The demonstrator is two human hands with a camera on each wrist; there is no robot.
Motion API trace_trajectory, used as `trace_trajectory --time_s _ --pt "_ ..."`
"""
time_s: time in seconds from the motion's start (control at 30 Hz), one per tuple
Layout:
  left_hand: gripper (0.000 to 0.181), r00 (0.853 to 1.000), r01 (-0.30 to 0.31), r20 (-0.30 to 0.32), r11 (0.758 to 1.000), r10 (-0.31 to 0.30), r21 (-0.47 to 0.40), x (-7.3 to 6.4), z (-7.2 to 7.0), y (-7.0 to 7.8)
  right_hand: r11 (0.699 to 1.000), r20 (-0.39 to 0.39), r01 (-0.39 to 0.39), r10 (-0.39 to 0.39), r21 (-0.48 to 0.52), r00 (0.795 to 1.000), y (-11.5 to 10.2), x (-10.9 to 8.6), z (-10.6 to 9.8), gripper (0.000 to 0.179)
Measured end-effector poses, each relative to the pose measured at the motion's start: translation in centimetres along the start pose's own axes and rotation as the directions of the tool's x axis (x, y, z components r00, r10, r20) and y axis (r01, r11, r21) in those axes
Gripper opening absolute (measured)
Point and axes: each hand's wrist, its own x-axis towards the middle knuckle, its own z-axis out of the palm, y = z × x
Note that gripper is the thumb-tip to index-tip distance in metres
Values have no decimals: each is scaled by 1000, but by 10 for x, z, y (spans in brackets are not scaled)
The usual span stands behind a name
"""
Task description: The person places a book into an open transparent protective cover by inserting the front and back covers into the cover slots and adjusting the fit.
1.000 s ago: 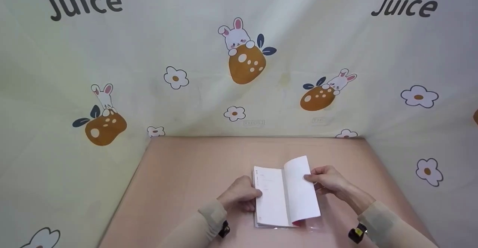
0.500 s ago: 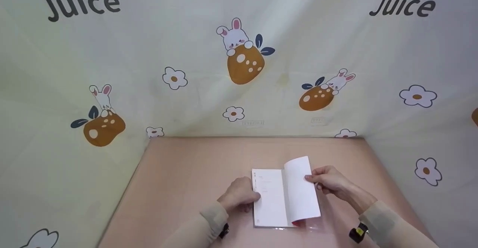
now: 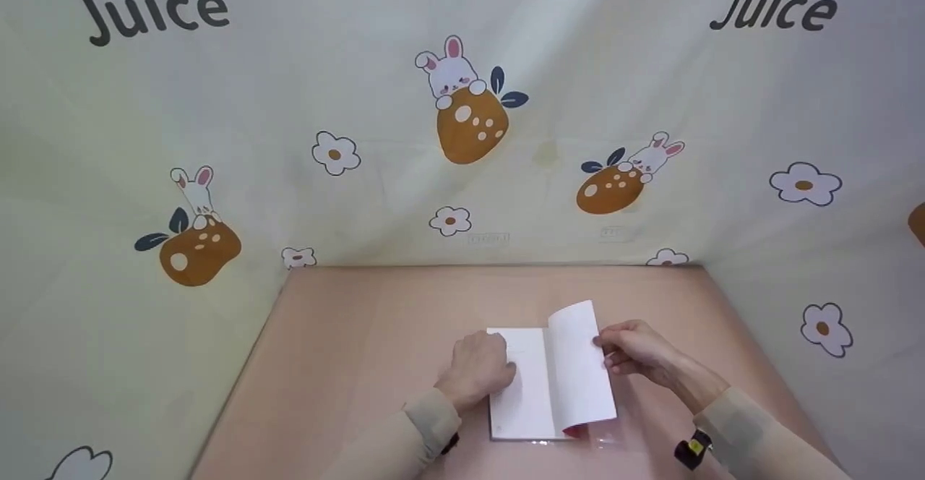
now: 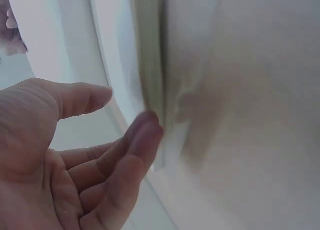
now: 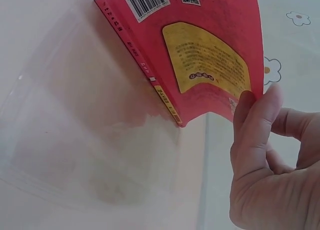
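Observation:
A book lies on the pink table, its white left page flat and its right cover raised and curved. My right hand pinches the outer edge of that cover between thumb and fingers. In the right wrist view the cover's outside is red, with a yellow panel, a barcode and printed text. My left hand is over the upper left page, partly hiding it. In the left wrist view the left hand has thumb and fingers apart, fingertips right at the page edges, with nothing between them.
Clear plastic spreads out under the book's lower right, also showing as a broad transparent sheet in the right wrist view. A pink tabletop surrounds the book. Cloth walls printed with rabbits and flowers enclose the back and sides.
My left hand has let go of the left page's outer edge and moved right and up over the page. The right hand keeps its pinch on the raised cover.

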Motion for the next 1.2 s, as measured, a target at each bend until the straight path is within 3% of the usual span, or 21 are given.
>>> trace_trajectory --time_s 0.13,0.27,0.43,0.53,0.87,1.2 --pt "41 996 -78 -38 997 78 7 5 2 19 1000 -3 -3 3 18 1000 1 1 1 11" --pt "41 988 -151 -32 988 152 8 10 5 40 1000 10 6 -6 -2 1000 1 1 3 13" --pt "83 975 -219 40 976 218 9 11 11 63 999 23 15 -14 -28 1000 0 3 7 15" --pt "98 963 -262 73 965 261 5 12 15 71 999 32 24 -23 -32 999 -1 4 10 18" --pt "113 941 -323 99 946 323 -20 19 27 75 999 49 53 -52 -7 997 0 6 14 17" --pt "113 928 -356 126 934 351 21 25 29 70 991 16 104 -103 -87 995 8 3 17 29"
